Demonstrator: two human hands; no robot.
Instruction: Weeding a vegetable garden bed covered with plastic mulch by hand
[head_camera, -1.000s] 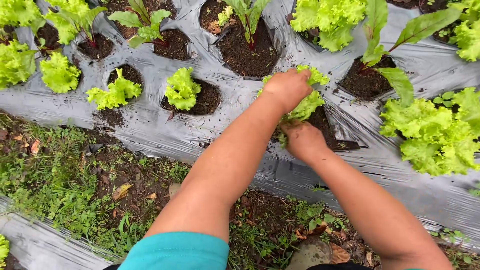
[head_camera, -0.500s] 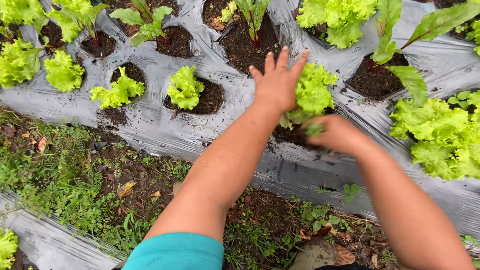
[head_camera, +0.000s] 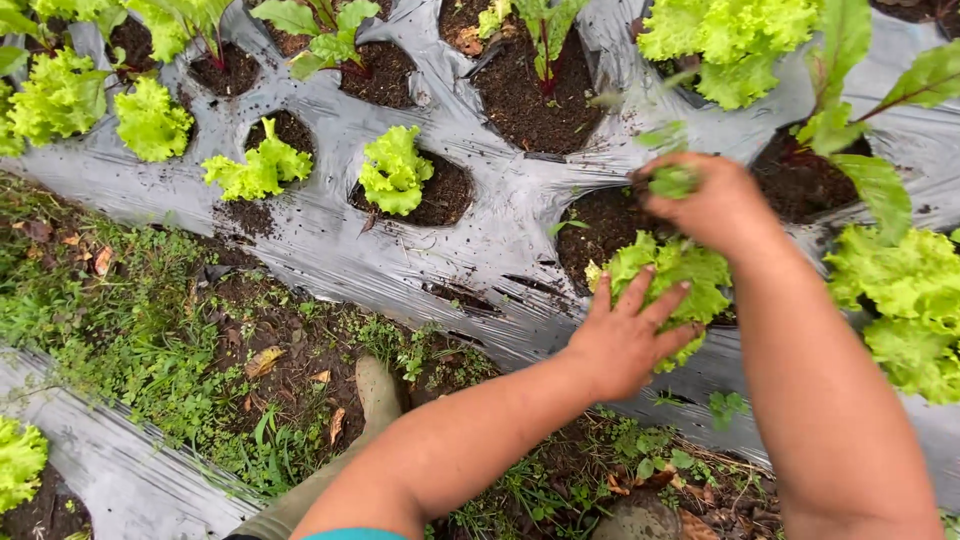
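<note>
Lettuce (head_camera: 668, 280) frilly | left hand (head_camera: 622, 340) spread on it | right hand (head_camera: 712, 205) fisted

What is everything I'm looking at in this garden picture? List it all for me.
lettuce plant under the hands: one, light green, in a soil hole at centre right
small lettuce plants: several, light green, in holes across the left and middle
large lettuce plants: a few, bright green, along the right edge and top
red-stemmed plants: a few, dark green leaves, top row
plastic sheet: silver-grey, covering the bed, with round holes
soil: dark brown, in the holes
weedy path: green and brown, below the bed
boot: one, olive, on the path
left hand: resting on the lettuce
right hand: gripping a green leaf scrap
</note>
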